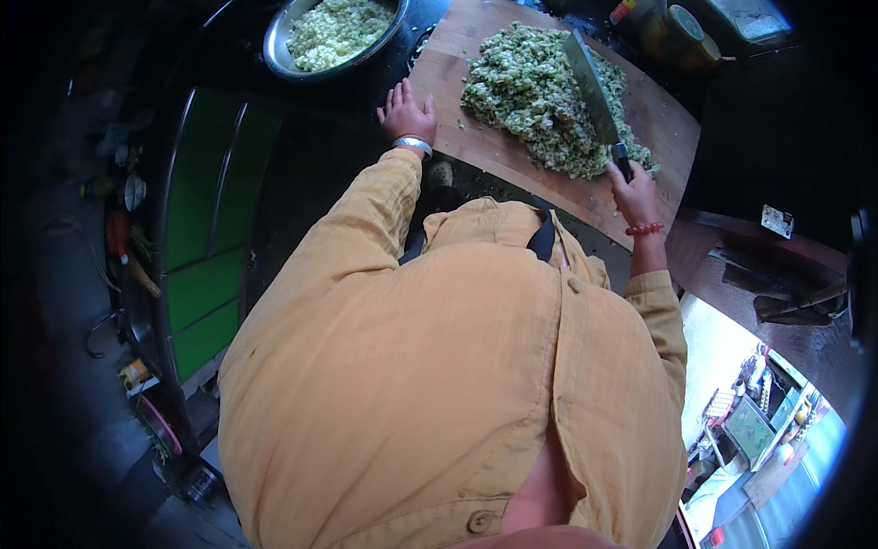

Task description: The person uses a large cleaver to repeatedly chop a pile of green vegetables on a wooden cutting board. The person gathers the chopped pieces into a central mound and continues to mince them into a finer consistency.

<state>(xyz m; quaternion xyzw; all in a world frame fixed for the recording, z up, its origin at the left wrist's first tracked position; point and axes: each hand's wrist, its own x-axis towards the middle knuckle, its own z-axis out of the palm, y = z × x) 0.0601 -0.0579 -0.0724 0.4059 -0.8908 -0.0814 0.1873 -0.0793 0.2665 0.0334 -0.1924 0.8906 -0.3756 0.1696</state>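
Observation:
A wide wooden cutting board (449, 75) lies before me, bearing a thick mound of finely chopped green-and-white filling (528, 96). My right hand (634, 192) grips the black handle of a cleaver (593, 89). The blade stands on edge in the right part of the mound and points away from me; its lower edge is hidden among the bits. At the board's left edge my left hand (408, 117) is set down with fingers spread, holding nothing. Past it, up and to the left, is a metal bowl (274, 51) of pale chopped vegetable (336, 34).
Jars (686, 27) stand beyond the board at the back right, near a pale rectangular container (751, 20). Green cabinet doors (206, 185) are on the left. Loose vegetables and dishes sit farther left, some blurred. At lower right, a bright opening shows piled household items (754, 425).

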